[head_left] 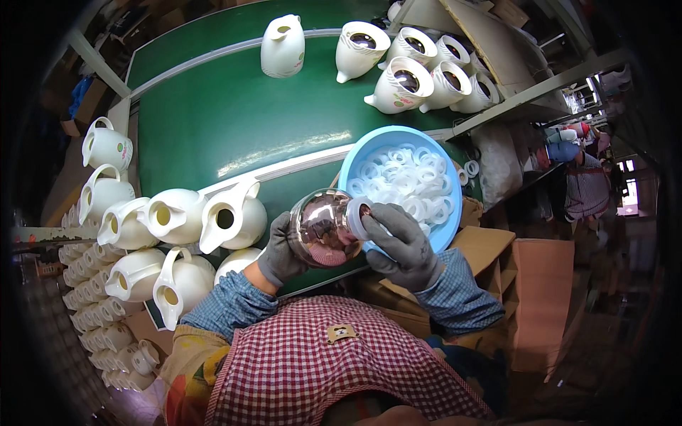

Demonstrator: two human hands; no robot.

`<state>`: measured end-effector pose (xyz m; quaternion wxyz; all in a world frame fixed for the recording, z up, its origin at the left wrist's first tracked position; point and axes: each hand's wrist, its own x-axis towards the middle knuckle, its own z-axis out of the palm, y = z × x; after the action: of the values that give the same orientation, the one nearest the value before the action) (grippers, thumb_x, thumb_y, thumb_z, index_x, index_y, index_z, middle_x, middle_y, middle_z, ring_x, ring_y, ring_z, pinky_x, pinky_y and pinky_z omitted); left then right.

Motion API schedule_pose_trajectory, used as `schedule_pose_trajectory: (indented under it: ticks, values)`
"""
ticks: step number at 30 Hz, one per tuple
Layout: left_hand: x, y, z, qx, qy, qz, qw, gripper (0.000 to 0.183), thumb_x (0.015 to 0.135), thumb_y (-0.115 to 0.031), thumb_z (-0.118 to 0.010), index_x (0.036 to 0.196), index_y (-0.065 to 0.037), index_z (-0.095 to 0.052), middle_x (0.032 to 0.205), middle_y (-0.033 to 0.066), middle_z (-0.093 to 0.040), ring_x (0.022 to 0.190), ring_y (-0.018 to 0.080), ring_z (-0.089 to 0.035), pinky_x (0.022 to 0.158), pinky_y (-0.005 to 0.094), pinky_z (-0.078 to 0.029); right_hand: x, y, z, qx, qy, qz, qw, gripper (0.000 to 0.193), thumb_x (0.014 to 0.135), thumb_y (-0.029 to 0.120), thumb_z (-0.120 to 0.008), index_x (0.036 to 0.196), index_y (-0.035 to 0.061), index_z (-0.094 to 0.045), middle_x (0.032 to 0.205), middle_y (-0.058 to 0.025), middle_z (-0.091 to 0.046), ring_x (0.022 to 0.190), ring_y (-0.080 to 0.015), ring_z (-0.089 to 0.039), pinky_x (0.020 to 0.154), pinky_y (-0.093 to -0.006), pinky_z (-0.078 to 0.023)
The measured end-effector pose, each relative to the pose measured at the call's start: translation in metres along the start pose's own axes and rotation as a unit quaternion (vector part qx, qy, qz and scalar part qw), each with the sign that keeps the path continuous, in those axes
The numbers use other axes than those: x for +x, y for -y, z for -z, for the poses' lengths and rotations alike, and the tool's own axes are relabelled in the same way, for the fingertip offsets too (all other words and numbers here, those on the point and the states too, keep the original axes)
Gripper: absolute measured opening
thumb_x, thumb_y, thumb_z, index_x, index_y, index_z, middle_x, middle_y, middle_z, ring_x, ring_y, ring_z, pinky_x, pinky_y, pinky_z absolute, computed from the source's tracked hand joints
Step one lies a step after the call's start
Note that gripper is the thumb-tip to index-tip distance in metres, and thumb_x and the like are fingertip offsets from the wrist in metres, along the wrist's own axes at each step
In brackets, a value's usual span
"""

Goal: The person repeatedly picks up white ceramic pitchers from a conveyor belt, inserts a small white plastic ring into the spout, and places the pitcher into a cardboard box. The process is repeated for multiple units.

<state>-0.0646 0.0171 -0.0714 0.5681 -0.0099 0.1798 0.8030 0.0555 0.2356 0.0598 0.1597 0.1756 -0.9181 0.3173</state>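
My left hand point(281, 254), in a grey glove, is wrapped round a shiny, mirror-coated glass flask liner point(324, 231), which lies tilted with its neck to the right. A translucent white plastic ring point(356, 217) sits around the neck. My gloved right hand point(406, 248) has its fingers closed on this ring, at the liner's mouth. Just beyond the right hand stands a light blue basin point(455, 206), holding a heap of similar translucent rings point(406, 179).
White jugs point(234, 215) with handles crowd the left side. Farther back on the green conveyor belt point(213, 113) stand one white jug point(283, 48) and several white jug bodies point(400, 85) with dark, shiny insides. Open cardboard boxes point(543, 298) lie at right; a person point(587, 188) is farther off.
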Motion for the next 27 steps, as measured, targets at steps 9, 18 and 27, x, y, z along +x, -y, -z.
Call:
schedule_pose_trajectory:
  ticks: [9, 18, 27]
  values:
    - [-0.001, 0.000, -0.001, 0.061, 0.066, -0.143, 0.986, 0.075, 0.102, -0.058, -0.043, 0.153, -0.003, -0.044, 0.149, 0.0173, -0.055, 0.136, 0.0303, -0.055, 0.117, 0.0450, -0.042, 0.002, -0.005, -0.027, -0.041, 0.056, -0.104, 0.992, 0.097, 0.095, 0.057, -0.068, 0.163, 0.0045, -0.024, 0.158, -0.0360, -0.033, 0.146, -0.0503, -0.036, 0.120, -0.0542, -0.032]
    - [0.003, -0.007, 0.007, 0.010, -0.034, -0.186, 0.982, 0.078, 0.097, -0.060, -0.049, 0.154, -0.006, -0.044, 0.150, 0.0147, -0.054, 0.137, 0.0297, -0.054, 0.118, 0.0449, -0.042, 0.085, -0.119, -0.011, 0.040, -0.025, -0.181, 0.982, 0.068, 0.101, 0.042, -0.060, 0.157, 0.0074, -0.042, 0.158, -0.0269, -0.042, 0.147, -0.0413, -0.040, 0.120, -0.0457, -0.032]
    - [0.001, -0.017, -0.005, -0.038, -0.074, -0.201, 0.976, 0.084, 0.093, -0.064, -0.049, 0.155, -0.007, -0.041, 0.150, 0.0183, -0.053, 0.134, 0.0328, -0.057, 0.116, 0.0485, -0.045, 0.150, -0.103, -0.046, 0.117, 0.235, -0.051, 0.964, 0.104, 0.081, 0.058, -0.081, 0.159, 0.0054, -0.036, 0.161, -0.0265, -0.036, 0.145, -0.0431, -0.041, 0.120, -0.0507, -0.034]
